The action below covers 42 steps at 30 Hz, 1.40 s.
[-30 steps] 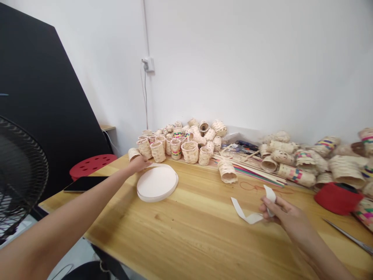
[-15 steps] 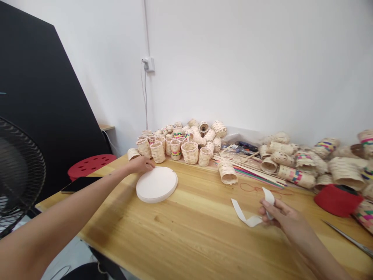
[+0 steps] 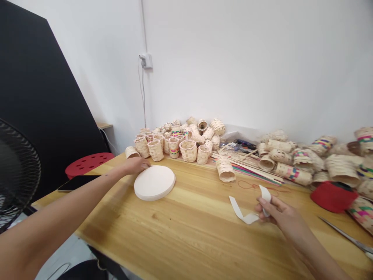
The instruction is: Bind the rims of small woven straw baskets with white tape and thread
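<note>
Left hand (image 3: 135, 165) lies loosely curled, holding nothing, just beside one round white disc (image 3: 154, 182) on the wooden table (image 3: 186, 237); right hand (image 3: 275, 214) pinches one white strip (image 3: 239, 212) between thumb and fingers, near one thin red thread (image 3: 247, 185). Dozens of small woven baskets (image 3: 175, 146) lie heaped beyond, too many to count

Wooden table (image 3: 186, 249), heap of woven baskets (image 3: 175, 146), colored strips (image 3: 247, 175), red cloth bundle (image 3: 333, 196), long metal blade (image 3: 346, 239), black phone (image 3: 77, 182), red stool with holes (image 3: 89, 163), black fan (image 3: 14, 175), white wall socket (image 3: 146, 61)
</note>
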### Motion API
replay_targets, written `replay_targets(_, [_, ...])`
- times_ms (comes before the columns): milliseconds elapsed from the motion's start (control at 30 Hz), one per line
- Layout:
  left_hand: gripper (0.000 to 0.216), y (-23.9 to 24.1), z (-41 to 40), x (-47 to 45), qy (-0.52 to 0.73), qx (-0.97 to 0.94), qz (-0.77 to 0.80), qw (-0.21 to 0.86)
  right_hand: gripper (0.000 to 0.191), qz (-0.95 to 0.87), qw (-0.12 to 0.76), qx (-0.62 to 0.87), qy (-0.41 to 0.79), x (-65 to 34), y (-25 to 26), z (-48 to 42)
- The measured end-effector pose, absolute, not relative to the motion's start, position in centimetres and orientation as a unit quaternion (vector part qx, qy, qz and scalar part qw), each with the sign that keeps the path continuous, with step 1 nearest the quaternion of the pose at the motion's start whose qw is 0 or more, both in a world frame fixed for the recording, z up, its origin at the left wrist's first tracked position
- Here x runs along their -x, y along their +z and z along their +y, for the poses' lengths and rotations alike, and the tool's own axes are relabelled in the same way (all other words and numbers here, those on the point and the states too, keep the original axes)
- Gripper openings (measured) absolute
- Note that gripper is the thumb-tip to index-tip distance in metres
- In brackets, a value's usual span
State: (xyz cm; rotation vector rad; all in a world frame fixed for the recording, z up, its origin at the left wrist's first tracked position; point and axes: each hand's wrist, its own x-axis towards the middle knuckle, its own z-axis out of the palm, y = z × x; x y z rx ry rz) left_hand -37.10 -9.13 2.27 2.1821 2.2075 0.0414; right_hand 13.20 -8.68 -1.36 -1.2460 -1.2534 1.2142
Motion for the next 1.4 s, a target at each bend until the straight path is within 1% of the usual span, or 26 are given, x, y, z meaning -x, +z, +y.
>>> replay_targets(200, [0.035, 1.8, -9.5, 37.9, 0.041, -0.705, 0.708, 0.028, 0.038, -0.516, 0.479, 0.510, 0.494, -13.2, -1.8, -8.5])
replay_targets(333, [0.027, 1.7, -8.6, 38.7, 0.055, -0.696, 0.713, 0.055, 0.037, -0.526, 0.473, 0.510, 0.489, -13.3, -2.0, -8.4])
replay_targets(433, [0.029, 1.5, -7.5, 39.2, 0.064, -0.671, 0.735, 0.071, 0.037, -0.528, 0.468, 0.513, 0.489, -13.3, -2.2, -8.3])
replay_targets(700, [0.031, 0.5, -5.8, 39.1, 0.073, -0.582, 0.809, 0.045, 0.038, -0.519, 0.462, 0.514, 0.503, -13.4, -2.4, -8.3])
replay_targets(900, [0.030, 1.5, -9.0, 37.9, 0.052, -0.582, 0.812, 0.003, 0.038, -0.523, 0.461, 0.513, 0.501, -13.2, -2.0, -8.5])
replay_targets(1067, [0.023, 1.7, -13.1, 36.0, 0.049, -0.595, 0.802, -0.014, 0.040, -0.535, 0.462, 0.506, 0.494, -13.2, -1.7, -8.7])
replay_targets(1233, [0.030, 0.6, -16.5, 34.7, 0.058, -0.591, 0.805, -0.018, 0.039, -0.530, 0.471, 0.495, 0.502, -13.1, -1.4, -8.8])
replay_targets(1400, [0.040, -0.3, -16.8, 35.1, 0.082, -0.564, 0.821, -0.028, 0.037, -0.529, 0.465, 0.495, 0.509, -13.0, -1.6, -8.9])
